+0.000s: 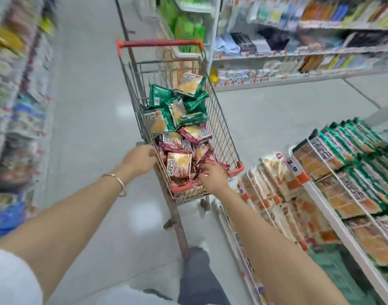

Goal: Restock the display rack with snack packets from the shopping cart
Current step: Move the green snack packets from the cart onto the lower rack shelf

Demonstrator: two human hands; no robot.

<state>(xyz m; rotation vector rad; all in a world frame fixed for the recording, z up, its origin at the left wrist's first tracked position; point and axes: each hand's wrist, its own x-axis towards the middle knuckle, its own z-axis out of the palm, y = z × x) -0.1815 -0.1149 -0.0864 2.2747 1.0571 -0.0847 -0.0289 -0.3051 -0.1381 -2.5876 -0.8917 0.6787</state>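
A supermarket aisle with a pale tiled floor (pixel 89 106) and blurred shelves (pixel 298 56) along the left edge and upper right. At centre stands the wire shopping cart (pixel 221 119), green snack packets (pixel 160 95) piled above red snack packets (pixel 179 166). The left hand (pixel 140 160), with a bracelet (pixel 120 183) on its wrist, grips the cart's left rim. The right hand (pixel 214 177) reaches in, fingers curled onto the red packets; I cannot tell whether it holds one. The stocked display rack (pixel 342 225) fills the lower right.
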